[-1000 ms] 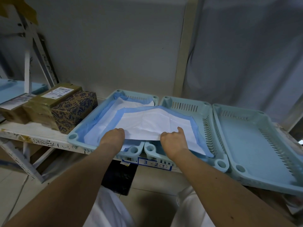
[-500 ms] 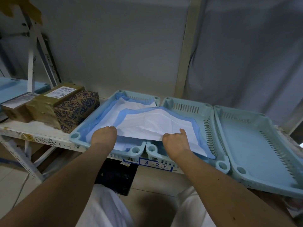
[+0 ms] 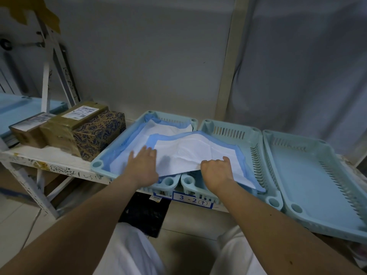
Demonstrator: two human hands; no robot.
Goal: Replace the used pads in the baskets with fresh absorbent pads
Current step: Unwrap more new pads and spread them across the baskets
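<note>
While pinched, pad (image 3: 195,151) above right hand (image 3: 217,171).

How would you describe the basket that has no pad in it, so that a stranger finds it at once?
Look at the white shelf, where three pale blue baskets stand in a row. Take the basket farthest right, beside the middle basket. Only it shows a bare floor; pads lie over the other two.

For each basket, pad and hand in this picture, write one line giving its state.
left basket: lined with a pad
lower pad: lying flat in the left basket
upper pad: draped across the left and middle baskets
middle basket: partly covered
right basket: bare
left hand: flat, pressing
right hand: gripping the upper pad's edge
</note>
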